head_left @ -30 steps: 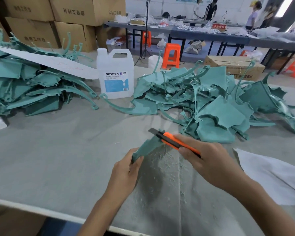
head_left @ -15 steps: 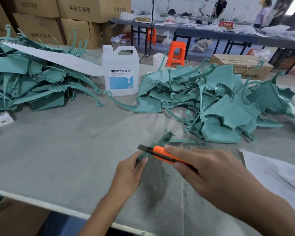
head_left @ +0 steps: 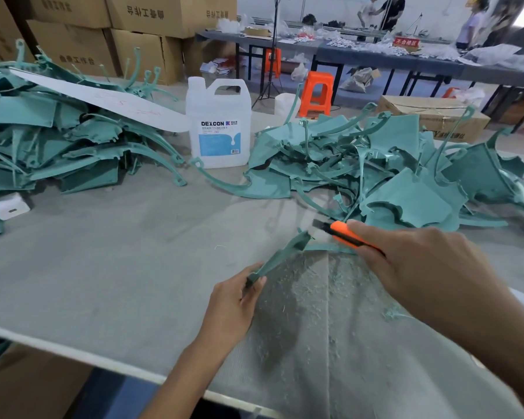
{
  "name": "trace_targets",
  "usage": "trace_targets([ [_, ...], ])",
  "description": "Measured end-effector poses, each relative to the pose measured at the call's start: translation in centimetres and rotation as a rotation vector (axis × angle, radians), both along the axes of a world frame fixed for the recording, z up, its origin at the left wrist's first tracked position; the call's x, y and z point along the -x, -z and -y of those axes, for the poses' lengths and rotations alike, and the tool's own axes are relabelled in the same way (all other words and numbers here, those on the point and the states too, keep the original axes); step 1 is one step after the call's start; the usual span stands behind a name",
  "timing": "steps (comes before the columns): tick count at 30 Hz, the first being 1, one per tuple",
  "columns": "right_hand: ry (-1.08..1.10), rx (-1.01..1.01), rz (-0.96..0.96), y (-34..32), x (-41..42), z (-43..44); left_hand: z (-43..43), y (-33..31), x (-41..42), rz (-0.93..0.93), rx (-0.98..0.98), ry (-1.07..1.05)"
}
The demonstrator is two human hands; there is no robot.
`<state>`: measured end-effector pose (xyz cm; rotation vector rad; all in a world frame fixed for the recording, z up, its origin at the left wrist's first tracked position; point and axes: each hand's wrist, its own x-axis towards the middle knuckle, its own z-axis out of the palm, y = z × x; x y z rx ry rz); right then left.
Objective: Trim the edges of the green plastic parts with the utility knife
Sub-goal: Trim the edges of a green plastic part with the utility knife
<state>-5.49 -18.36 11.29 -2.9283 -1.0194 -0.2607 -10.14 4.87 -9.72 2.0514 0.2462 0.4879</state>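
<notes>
Green part (head_left: 280, 255) pinched by left hand (head_left: 233, 306), orange knife (head_left: 344, 234) gripped by right hand (head_left: 421, 267) — DEXCON jug (head_left: 218, 131) behind

Green plastic part (head_left: 279, 256): matt, smooth faces. Utility knife (head_left: 344, 234): glossy orange plastic body, black front section. Table covering (head_left: 103, 252): grey felt-like cloth, matt, roughened by pale shavings (head_left: 300, 297) towards the near edge. Jug (head_left: 218, 116): translucent white plastic with a printed label. Boxes (head_left: 139, 52): brown matt cardboard.
</notes>
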Motion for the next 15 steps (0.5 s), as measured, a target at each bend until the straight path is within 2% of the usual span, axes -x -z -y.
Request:
trace_targets([
  [3,-0.142,-0.157,-0.064,0.5,1.7,-0.5,-0.1,-0.2,-0.2,-0.005,0.008,-0.005],
  [6,-0.241,-0.176,-0.108,2.1,2.3,-1.0,-0.2,0.0,-0.2,0.002,-0.013,-0.006],
  [11,0.148,-0.092,-0.120,4.2,-3.7,1.6,-0.1,0.0,0.1,0.034,0.052,0.030],
  [15,0.223,-0.178,-0.251,8.2,-3.1,3.5,-0.2,-0.4,-0.2,0.015,0.187,-0.015],
])
